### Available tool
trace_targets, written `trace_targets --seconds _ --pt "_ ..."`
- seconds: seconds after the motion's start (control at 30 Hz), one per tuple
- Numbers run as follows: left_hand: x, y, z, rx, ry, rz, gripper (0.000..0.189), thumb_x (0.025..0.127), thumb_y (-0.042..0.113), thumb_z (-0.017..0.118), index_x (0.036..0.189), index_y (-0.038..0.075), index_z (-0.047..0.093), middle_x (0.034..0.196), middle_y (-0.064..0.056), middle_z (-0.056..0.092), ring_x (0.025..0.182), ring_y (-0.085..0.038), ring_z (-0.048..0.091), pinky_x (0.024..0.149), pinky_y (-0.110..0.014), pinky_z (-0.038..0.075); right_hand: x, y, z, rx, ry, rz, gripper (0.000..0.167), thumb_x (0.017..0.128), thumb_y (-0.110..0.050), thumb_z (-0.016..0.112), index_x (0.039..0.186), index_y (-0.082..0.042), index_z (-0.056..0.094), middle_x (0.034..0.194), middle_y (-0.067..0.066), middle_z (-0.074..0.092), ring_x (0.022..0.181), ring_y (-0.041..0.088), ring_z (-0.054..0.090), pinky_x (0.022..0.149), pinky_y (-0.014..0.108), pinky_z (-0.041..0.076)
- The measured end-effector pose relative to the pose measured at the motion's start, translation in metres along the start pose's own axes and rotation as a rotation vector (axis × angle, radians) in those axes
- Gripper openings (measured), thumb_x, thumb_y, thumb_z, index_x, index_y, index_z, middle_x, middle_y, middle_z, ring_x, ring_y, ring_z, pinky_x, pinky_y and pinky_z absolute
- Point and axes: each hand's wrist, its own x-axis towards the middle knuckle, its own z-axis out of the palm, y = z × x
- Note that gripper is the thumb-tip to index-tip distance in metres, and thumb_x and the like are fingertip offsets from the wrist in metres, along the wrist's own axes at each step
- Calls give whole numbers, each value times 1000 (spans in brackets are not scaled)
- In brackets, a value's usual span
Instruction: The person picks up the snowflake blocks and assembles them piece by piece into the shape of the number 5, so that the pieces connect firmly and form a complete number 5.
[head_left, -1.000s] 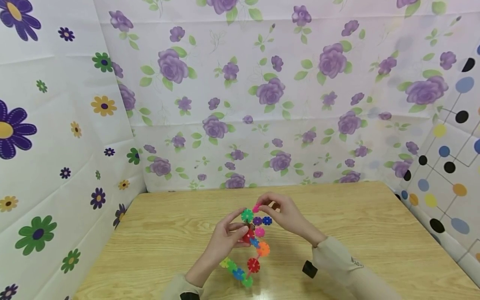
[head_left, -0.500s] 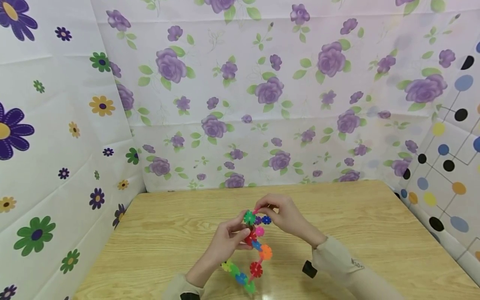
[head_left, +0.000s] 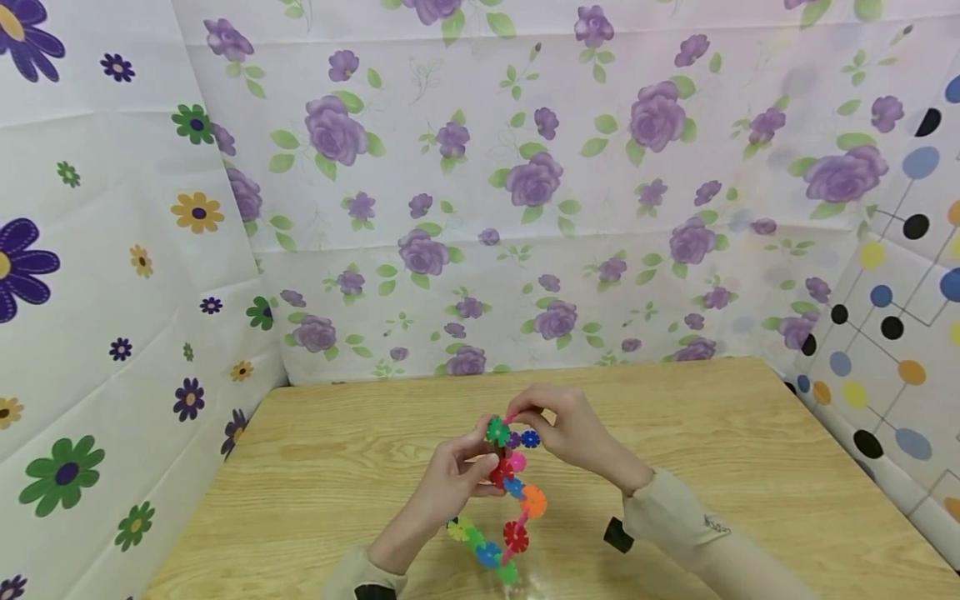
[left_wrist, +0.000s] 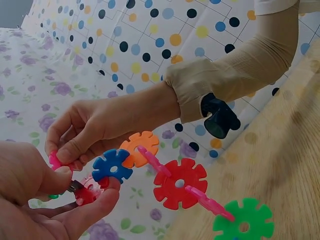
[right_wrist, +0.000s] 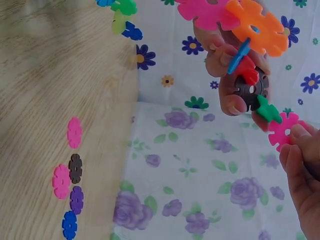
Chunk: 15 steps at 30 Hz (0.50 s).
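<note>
My left hand (head_left: pixel 450 475) grips a chain of notched plastic snowflake discs near its upper end, thumb and fingers around the red disc (right_wrist: pixel 248 71) and dark brown disc (right_wrist: pixel 244 94). Beyond them sits a green disc (head_left: pixel 498 432). My right hand (head_left: pixel 567 423) pinches a pink disc (right_wrist: pixel 282 131) between thumb and fingertip, its edge right at the green disc's slot. From the left hand the chain runs down through a blue disc (left_wrist: pixel 113 167), an orange disc (left_wrist: pixel 142 147), a red disc (left_wrist: pixel 180 183) and a green disc (left_wrist: pixel 245 220).
Loose discs lie on the wooden table (head_left: pixel 337 467) behind the hands: a blue disc (right_wrist: pixel 69 224), a purple disc (right_wrist: pixel 76 200), a dark disc (right_wrist: pixel 75 168) and two pink ones. Flower-printed cloth (head_left: pixel 450 208) hangs behind the table, with patterned cloths at both sides.
The pink disc in my right hand has come down and left to meet the green disc. The lower part of the chain has swung slightly right. Both hands keep their hold.
</note>
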Motion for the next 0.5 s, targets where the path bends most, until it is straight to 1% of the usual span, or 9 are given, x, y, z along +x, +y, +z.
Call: trace_targets --seconds 0.13,0.23,0.3,0.37,0.5 --pt "-1 1 0 2 -24 4 57 101 14 48 152 7 24 128 -31 53 92 -13 68 77 -31 58 2 -4 -3 -8 -22 -18 17 87 3 66 92 -13 69 87 -1 71 77 6 67 70 18 55" --pt "-2 2 1 -1 -25 0 57 101 15 48 152 7 24 128 -30 53 92 -15 68 78 -32 58 3 -4 -4 0 -30 -26 17 87 3 66 92 -13 69 87 0 71 76 8 67 70 17 55" --pt "-1 2 3 -10 -3 -7 58 101 15 50 152 7 25 127 -28 55 91 -15 69 78 -33 58 2 -3 -5 17 -29 -22 17 87 3 66 93 -12 70 87 0 71 75 8 67 70 19 55" --pt "0 1 6 -34 43 -21 60 99 15 54 152 8 27 123 -27 57 89 -16 70 78 -35 59 2 0 -4 41 -26 4 15 87 2 65 94 -11 70 87 2 71 75 9 67 69 21 56" --pt "2 -2 9 -88 121 -18 64 96 15 60 151 8 29 117 -25 60 84 -15 70 79 -39 58 0 4 -2 89 -9 97 14 88 -1 65 97 -10 72 91 3 73 77 9 66 66 25 56"
